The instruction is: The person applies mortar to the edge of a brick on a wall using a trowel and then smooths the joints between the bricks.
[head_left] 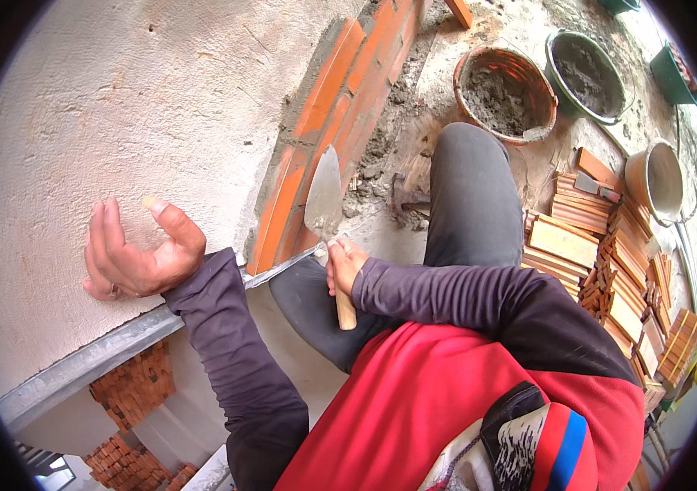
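My right hand (345, 268) is closed around the wooden handle of a trowel (326, 195). Its grey blade points away from me and lies over the near part of a low brick wall (328, 102). Orange bricks in that wall are bedded in grey mortar, alongside a rough pale plastered surface (177, 90). Over this surface, to the left of the wall, my left hand (140, 254) is raised with fingers apart and slightly curled, holding nothing. A metal strip (95, 360) runs along the plastered surface's near edge.
Two buckets of mortar, one orange (505, 94) and one green (584, 75), stand ahead to the right. Near my knee lies a hammer (407, 200). Stacked bricks (563, 245), a cleaver-like blade (596, 186) and a pale bucket (655, 180) are at right. More bricks (137, 385) sit lower left.
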